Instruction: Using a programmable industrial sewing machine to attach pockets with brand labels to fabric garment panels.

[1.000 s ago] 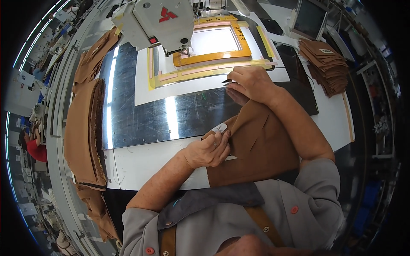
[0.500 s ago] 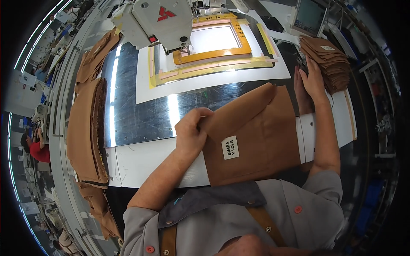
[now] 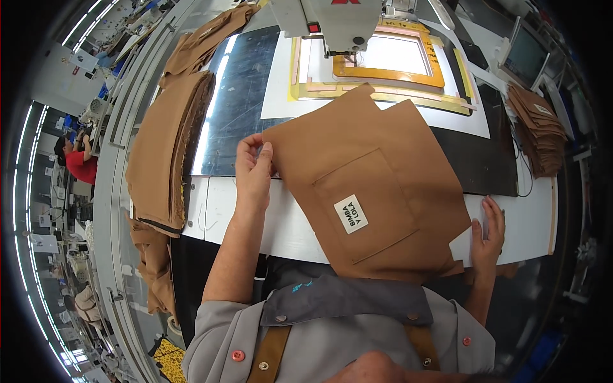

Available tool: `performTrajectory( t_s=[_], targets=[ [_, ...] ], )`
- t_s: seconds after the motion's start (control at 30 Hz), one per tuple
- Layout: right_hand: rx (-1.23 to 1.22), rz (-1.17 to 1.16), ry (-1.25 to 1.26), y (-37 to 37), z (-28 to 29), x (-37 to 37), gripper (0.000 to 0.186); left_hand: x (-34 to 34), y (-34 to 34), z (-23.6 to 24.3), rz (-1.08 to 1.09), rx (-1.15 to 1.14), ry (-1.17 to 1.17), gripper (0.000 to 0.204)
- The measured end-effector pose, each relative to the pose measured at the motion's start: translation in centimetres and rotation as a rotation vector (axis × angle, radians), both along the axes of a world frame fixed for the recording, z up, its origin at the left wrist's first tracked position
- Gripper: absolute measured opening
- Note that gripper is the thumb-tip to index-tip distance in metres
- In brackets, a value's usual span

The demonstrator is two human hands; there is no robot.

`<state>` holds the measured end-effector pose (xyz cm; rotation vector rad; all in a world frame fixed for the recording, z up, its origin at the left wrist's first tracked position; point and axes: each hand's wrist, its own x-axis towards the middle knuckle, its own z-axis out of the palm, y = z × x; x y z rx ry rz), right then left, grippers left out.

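A brown fabric panel (image 3: pixel 408 140) lies spread before me, turned at an angle, with cut-out corners. On it sits a stitched square pocket (image 3: pixel 383 185) that bears a small white label (image 3: pixel 350 214). My left hand (image 3: pixel 255 167) pinches the panel's upper left corner between thumb and fingers. Beside the panel's lower right edge is my right hand (image 3: pixel 489 233), fingers stretched out and slightly apart, holding nothing. The panel's near edge hangs over the table's front edge, close to my apron.
A sewing machine head (image 3: pixel 325 24) stands at the back above an orange frame (image 3: pixel 389 81). Stacked brown fabric (image 3: pixel 159 153) lies at left, more brown pieces (image 3: pixel 539 131) at right below a monitor (image 3: pixel 525 54). A shiny metal plate (image 3: pixel 241 89) covers the table's left part.
The panel's folded-over upper part has been opened out flat, and the panel has turned. My left hand still holds its corner, now higher. My right hand has come back from the right-hand pile.
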<state>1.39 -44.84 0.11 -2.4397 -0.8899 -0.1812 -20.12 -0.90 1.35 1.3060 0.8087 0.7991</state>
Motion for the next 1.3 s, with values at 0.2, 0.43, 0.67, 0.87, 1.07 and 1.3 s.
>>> performTrajectory(
  t_s=[0.2,0.43,0.67,0.87,1.07,1.3],
  targets=[
    [-0.038,-0.009,-0.016,-0.2,0.0,-1.7,0.048,-3.0,-1.8,0.9,-0.065,0.827,0.282,0.024],
    [-0.123,-0.005,-0.025,0.7,0.1,-2.8,0.068,-4.4,-3.0,-0.6,-0.337,1.250,0.566,0.049],
    [-0.214,-0.013,-0.049,1.1,1.6,-5.2,0.083,-4.5,-2.6,-1.1,-0.300,1.267,0.589,0.055],
    [-0.118,0.064,0.089,0.8,2.2,-6.4,0.043,-3.0,-3.4,-0.5,-0.261,1.340,0.605,0.057],
    [0.134,0.091,0.209,2.6,1.7,-5.4,0.018,-3.0,-1.5,0.3,-0.300,1.484,0.517,0.034],
    [0.247,-0.073,0.211,-1.2,6.4,5.5,0.015,2.0,-8.1,4.0,-0.593,1.496,0.282,0.038]
  ],
)
